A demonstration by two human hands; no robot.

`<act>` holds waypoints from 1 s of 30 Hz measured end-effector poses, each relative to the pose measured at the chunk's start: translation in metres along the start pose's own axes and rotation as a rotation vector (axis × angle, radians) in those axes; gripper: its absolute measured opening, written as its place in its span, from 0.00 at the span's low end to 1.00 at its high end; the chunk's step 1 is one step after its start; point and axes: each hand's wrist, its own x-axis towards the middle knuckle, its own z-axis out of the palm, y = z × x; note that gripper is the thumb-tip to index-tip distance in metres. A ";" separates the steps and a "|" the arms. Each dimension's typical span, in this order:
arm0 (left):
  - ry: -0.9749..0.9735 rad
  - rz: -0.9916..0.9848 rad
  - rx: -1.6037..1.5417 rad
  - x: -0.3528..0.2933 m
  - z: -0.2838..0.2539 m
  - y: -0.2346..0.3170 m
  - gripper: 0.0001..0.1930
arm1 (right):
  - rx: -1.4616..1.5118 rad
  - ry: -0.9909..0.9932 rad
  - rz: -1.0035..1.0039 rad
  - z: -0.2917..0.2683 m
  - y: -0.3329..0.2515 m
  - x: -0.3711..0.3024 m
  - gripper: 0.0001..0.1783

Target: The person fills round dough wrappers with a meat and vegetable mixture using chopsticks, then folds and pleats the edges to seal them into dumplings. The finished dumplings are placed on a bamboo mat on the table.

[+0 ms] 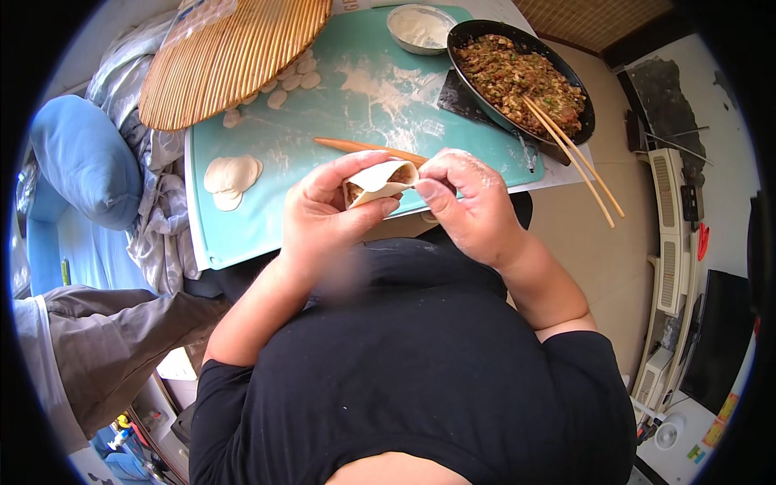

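Above the near edge of the turquoise mat [267, 230], I hold a partly folded dumpling [373, 179] with brown filling showing at its open ends. My left hand [318, 202] curls round it, thumb in front and fingers behind. At its right end, the fingertips of my right hand [475, 204] pinch the edge of the wrapper; both hands are dusted with flour. Just behind the hands lies a tapered wooden rolling pin [347, 145], partly hidden. To the left rests a small overlapping stack of round wrappers [232, 179].
A black pan [589, 121] of minced filling [509, 77] stands at the far right, chopsticks [575, 158] jutting over the edge. Beside it sits a bowl [393, 34] of flour. At the far left a round reed tray [234, 65] overhangs small dough pieces [301, 75]. Someone's trousered leg [121, 339] is at left.
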 end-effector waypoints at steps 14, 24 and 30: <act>0.001 0.233 0.540 0.002 -0.007 -0.010 0.25 | -0.305 0.055 -0.343 0.010 0.001 0.006 0.05; -0.017 0.144 0.091 0.000 -0.003 -0.011 0.23 | -0.023 -0.014 -0.038 -0.007 0.005 0.009 0.08; -0.018 0.134 0.149 0.001 -0.002 -0.009 0.22 | 0.093 -0.063 0.016 -0.006 0.002 0.011 0.06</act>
